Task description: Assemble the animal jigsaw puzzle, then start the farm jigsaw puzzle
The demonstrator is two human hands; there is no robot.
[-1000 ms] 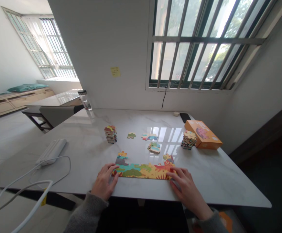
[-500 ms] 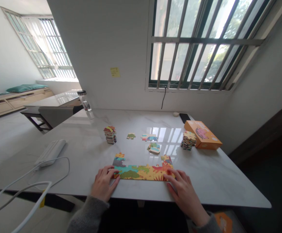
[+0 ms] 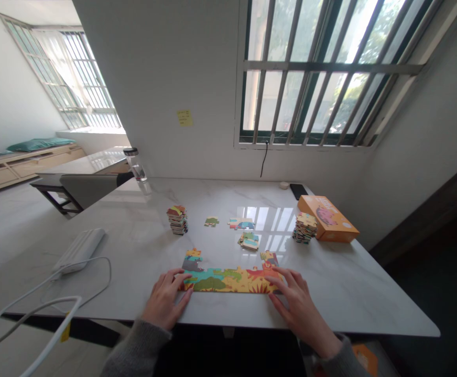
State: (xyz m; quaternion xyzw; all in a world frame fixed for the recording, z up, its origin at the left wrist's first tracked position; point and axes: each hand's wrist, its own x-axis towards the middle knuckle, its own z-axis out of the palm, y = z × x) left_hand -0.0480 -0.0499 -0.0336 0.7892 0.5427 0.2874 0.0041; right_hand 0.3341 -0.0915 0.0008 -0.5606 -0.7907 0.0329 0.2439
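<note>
A partly joined jigsaw puzzle [image 3: 224, 280] lies flat near the table's front edge, a long bottom strip with a short column rising at each end. My left hand [image 3: 168, 294] rests at its left end, fingers apart and fingertips on the pieces. At the right end my right hand [image 3: 294, 298] lies with spread fingers touching the puzzle's corner. Beyond the strip are a small pile of pieces [image 3: 248, 241], a joined section [image 3: 241, 223] and a green piece [image 3: 211, 221].
Puzzle-piece stacks stand at left [image 3: 177, 220] and right [image 3: 304, 228]. An orange box [image 3: 327, 219] lies beside the right one. A white power strip [image 3: 79, 250] with cables [image 3: 55, 335] is at left. Farther back are a clear bottle [image 3: 135, 165] and a black phone [image 3: 298, 191].
My right hand's fingers have shifted slightly on the puzzle's right end. My left hand stays almost where it was. The view has moved a little; the pieces look unchanged.
</note>
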